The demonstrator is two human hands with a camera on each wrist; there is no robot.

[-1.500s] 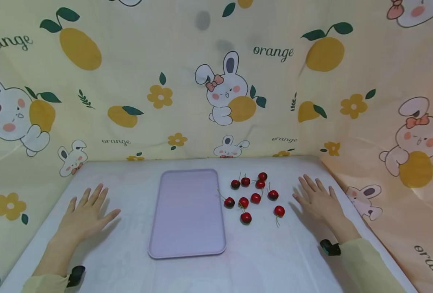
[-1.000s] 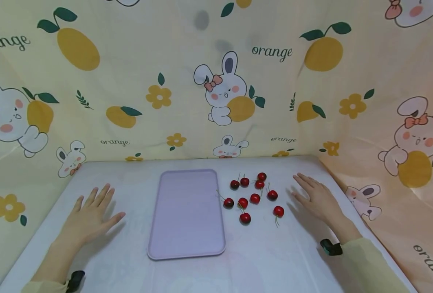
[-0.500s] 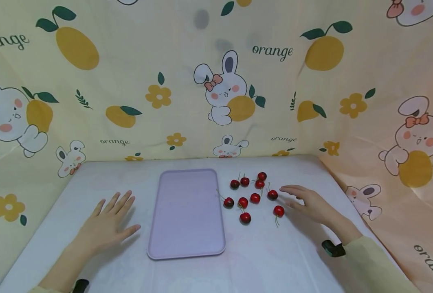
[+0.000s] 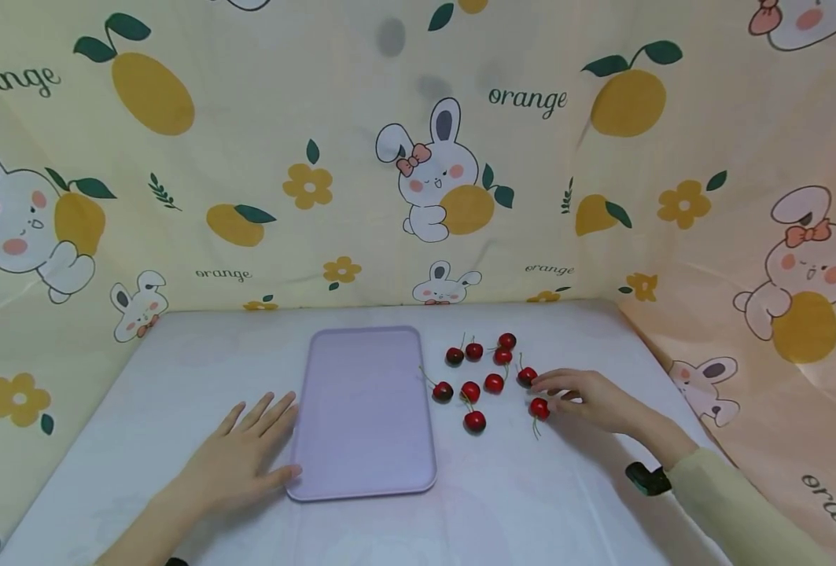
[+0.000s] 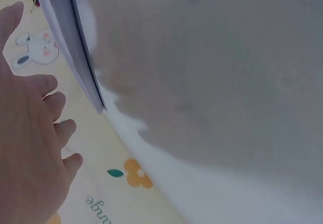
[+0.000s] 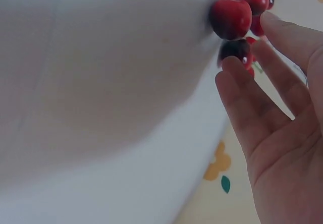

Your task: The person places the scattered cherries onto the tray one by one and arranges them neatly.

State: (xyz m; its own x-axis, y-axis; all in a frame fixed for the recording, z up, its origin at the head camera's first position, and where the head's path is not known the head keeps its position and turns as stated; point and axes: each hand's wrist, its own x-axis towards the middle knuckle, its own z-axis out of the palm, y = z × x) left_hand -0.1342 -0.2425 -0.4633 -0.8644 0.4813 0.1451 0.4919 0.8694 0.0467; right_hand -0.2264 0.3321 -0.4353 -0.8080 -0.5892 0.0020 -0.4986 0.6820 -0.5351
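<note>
Red cherry (image 4: 539, 407) at right hand (image 4: 591, 399), fingers apart, ungripped; left hand (image 4: 241, 458) flat against tray (image 4: 363, 409). Next: pinch.

Tray (image 4: 361, 417) mid-table (image 4: 517, 503), cherries (image 4: 491, 377) just right, one hand at each side.

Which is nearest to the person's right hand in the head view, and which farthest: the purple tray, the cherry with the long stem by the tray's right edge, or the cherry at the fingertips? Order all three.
From the right hand:
1. Cherry at the fingertips, just left of the hand.
2. Long-stemmed cherry, beside the tray's right edge.
3. Purple tray, centre of the table.
</note>
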